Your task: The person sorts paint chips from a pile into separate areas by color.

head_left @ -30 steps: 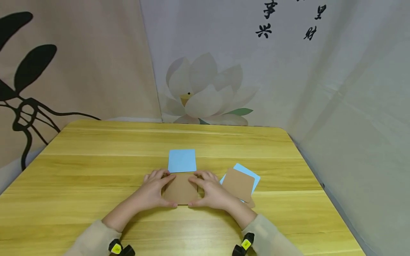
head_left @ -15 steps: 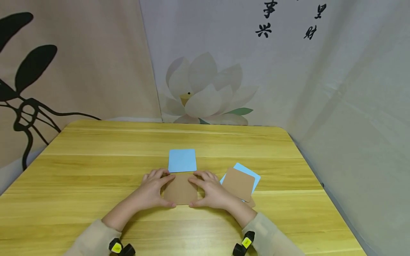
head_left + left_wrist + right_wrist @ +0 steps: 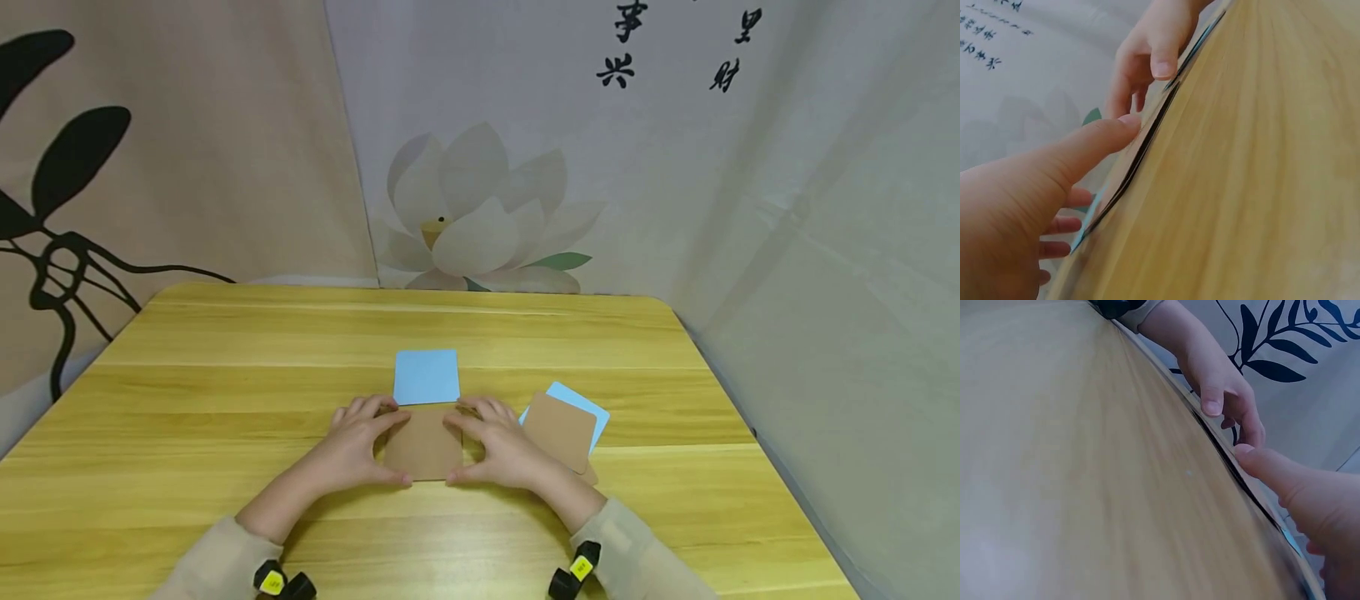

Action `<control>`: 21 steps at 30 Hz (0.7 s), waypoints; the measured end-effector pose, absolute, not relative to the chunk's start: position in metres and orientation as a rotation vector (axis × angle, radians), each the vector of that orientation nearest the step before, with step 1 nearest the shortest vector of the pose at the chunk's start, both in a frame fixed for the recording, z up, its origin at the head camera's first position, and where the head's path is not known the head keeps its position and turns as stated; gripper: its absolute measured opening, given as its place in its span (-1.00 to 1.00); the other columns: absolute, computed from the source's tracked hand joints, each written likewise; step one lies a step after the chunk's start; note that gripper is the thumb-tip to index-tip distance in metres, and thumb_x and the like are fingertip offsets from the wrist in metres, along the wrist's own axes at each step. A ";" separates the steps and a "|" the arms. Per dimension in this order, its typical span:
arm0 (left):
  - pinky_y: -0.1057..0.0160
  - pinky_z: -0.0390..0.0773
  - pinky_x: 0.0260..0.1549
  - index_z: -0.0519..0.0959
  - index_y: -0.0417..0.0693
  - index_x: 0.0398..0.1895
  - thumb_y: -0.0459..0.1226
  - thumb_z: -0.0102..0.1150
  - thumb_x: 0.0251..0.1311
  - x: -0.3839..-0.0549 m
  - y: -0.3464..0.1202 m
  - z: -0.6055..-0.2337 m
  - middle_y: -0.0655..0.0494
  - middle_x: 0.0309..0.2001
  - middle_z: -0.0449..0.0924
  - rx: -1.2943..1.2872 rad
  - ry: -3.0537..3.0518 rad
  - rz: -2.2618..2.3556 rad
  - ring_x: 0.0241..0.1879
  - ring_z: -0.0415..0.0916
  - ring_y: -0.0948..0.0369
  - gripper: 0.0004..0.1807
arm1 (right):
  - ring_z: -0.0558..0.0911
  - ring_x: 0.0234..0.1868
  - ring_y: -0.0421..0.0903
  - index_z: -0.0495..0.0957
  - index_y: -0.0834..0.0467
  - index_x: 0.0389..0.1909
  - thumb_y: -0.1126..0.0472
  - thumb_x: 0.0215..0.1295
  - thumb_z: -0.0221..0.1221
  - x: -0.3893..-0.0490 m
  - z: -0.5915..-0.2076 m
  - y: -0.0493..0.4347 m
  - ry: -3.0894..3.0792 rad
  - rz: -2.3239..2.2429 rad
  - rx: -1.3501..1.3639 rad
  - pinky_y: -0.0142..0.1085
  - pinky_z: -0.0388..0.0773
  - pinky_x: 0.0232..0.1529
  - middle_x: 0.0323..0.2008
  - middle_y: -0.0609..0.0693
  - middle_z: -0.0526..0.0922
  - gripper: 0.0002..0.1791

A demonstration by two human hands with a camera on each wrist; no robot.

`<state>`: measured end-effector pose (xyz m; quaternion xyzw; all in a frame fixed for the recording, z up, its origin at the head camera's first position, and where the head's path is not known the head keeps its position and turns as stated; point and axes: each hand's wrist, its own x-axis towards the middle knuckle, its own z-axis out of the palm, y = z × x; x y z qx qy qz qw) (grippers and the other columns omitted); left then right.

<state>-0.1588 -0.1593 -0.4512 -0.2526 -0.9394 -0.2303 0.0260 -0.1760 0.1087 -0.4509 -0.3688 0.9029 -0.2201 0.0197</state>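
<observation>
A square brown card lies near the middle of the table, between both hands. My left hand holds its left side, thumb at the near edge and index finger over the far part. On the right side my right hand holds it the same way. In the left wrist view a dark gap runs under the near edge of the brown card; whether other cards lie beneath it, I cannot tell. A blue card sits just beyond, its near edge close to the brown one.
To the right, partly behind the right wrist, is a loose pile of brown cards and blue cards, turned at angles. The wooden table ends at a printed cloth backdrop.
My right hand has shifted slightly to the right, its thumb now closer to the brown card's right corner. The left hand and the blue card stay nearly still.
</observation>
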 end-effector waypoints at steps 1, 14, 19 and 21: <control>-0.05 0.10 0.00 0.49 -0.07 0.24 0.37 0.38 -0.34 -0.159 -0.159 -0.451 0.02 0.20 0.34 -0.782 -2.892 -0.713 0.17 0.19 0.00 0.06 | 0.08 0.39 0.13 0.33 -0.06 0.37 -0.33 0.02 0.29 -0.176 -0.451 0.110 2.813 -0.684 -1.138 0.16 -0.07 0.30 0.40 0.04 0.17 -0.11; -0.08 0.10 0.02 0.49 -0.02 0.25 0.25 0.46 -0.32 -0.158 -0.146 -0.444 -0.01 0.25 0.33 -0.858 -2.798 -0.745 0.21 0.17 -0.01 -0.01 | 0.11 0.37 0.06 0.34 -0.05 0.37 -0.31 0.00 0.32 -0.166 -0.442 0.132 2.867 -0.723 -1.093 0.13 0.00 0.28 0.36 0.08 0.22 -0.10; -0.11 0.06 0.05 0.47 -0.02 0.28 0.20 0.49 -0.29 -0.157 -0.138 -0.443 -0.01 0.29 0.30 -0.920 -2.814 -0.797 0.26 0.12 0.01 -0.03 | 0.14 0.34 0.05 0.34 -0.02 0.36 -0.28 0.00 0.34 -0.160 -0.439 0.146 2.886 -0.732 -1.051 0.13 0.04 0.26 0.33 0.10 0.24 -0.10; -0.10 0.05 0.05 0.47 -0.01 0.27 0.20 0.49 -0.28 -0.158 -0.134 -0.444 0.01 0.29 0.30 -0.941 -2.805 -0.813 0.26 0.12 0.03 -0.04 | 0.14 0.34 0.06 0.35 -0.02 0.36 -0.26 0.00 0.35 -0.157 -0.439 0.154 2.889 -0.756 -1.024 0.15 0.05 0.24 0.32 0.10 0.25 -0.11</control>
